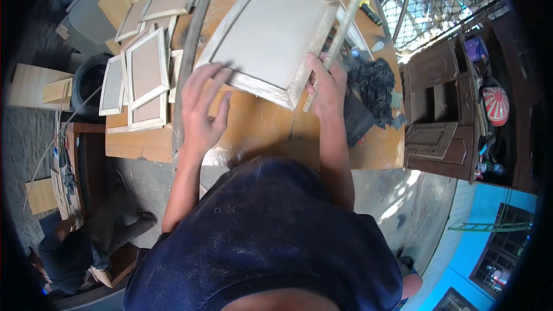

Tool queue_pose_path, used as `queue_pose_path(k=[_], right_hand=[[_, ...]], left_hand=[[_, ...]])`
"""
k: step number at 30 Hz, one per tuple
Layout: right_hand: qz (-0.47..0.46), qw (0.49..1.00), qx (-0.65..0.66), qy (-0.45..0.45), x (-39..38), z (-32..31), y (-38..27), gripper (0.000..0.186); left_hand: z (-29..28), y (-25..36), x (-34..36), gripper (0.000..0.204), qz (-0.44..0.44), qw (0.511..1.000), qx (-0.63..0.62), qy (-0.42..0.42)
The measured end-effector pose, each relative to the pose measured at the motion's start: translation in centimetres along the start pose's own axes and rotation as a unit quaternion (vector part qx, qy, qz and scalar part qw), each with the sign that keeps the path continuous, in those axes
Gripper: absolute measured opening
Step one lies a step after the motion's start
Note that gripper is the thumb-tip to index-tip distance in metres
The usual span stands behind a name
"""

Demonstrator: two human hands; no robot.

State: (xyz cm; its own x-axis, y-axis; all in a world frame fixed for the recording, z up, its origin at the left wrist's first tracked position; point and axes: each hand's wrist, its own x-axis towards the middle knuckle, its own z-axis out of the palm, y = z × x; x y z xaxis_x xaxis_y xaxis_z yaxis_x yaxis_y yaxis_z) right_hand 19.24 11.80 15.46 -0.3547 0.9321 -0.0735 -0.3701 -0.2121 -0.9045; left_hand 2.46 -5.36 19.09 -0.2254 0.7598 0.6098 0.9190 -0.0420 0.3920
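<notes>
Framed panel (265, 29) and slim stick (351, 8) are both clamped in the right hand (328, 83), left hand (204, 102) spread apart, so either could get dropped thanks to that crowded grip.

Blk tyre (77, 87), brn cabinet (427, 76), blu wall (487, 203)

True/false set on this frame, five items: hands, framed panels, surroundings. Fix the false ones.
1. The right hand holds a long thin strip. True.
2. The left hand is clenched in a fist. False: the left hand is open, thumb apart.
3. Smaller framed panels lie left of the large framed panel. True.
4. The crumpled black material is left of the large framed panel. False: the crumpled black material is to its right.
5. A tire is left of the table. True.
</notes>
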Motion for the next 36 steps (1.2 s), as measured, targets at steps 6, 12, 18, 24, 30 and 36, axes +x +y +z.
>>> queue_pose_path(k=[6, 12, 18, 24, 30, 36], right_hand=[[-0.112, 0.994, 0.015, -0.004, -0.6, 2.9, -5.7, 0.012], [-0.197, 0.979, 0.047, -0.031, -1.8, 4.0, -8.2, 0.012], [-0.224, 0.970, 0.087, -0.033, -2.7, 4.2, -9.8, 0.013], [-0.261, 0.961, 0.089, -0.016, -3.3, 3.9, -10.0, 0.023], [-0.274, 0.959, 0.069, -0.015, -3.7, 3.7, -9.3, 0.033], [-0.288, 0.952, 0.097, -0.029, -4.0, 3.2, -8.4, 0.034]], left_hand=[[-0.3, 1.2, 0.6, 0.027, -0.207, 0.940, -0.263, 0.062], [0.6, 3.7, 1.8, 0.047, -0.240, 0.762, -0.597, -0.068], [-1.2, 6.7, 3.4, 0.041, -0.218, 0.773, -0.592, -0.059], [-1.5, 7.7, 3.6, 0.039, -0.187, 0.803, -0.564, -0.046], [-0.8, 7.3, 3.1, 0.036, -0.205, 0.806, -0.554, -0.046], [-0.5, 8.5, 2.9, 0.036, -0.227, 0.803, -0.550, -0.036]])
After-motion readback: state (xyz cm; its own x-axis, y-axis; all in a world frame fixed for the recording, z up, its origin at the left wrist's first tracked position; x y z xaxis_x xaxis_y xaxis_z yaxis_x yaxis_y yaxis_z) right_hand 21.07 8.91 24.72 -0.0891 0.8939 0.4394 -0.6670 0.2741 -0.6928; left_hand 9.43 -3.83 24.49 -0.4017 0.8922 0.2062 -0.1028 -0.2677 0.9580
